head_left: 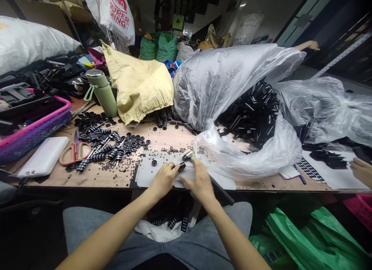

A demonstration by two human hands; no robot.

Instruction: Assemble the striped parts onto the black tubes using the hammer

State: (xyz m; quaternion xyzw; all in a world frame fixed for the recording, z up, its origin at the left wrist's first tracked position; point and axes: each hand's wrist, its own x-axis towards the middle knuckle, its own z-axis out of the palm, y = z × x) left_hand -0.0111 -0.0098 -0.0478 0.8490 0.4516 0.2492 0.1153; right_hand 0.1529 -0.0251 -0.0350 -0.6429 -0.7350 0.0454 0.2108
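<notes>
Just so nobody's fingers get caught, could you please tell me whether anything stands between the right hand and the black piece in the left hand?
Nothing visible stands between the right hand and the black piece in the left hand; a dark, bright-ended part sits just beyond that gap.

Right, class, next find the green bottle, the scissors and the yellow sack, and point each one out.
Green bottle (105,98): head view, middle of its body.
Scissors (88,146): head view, rim of the right-hand handle loop.
Yellow sack (141,85): head view, middle of its front.
</notes>
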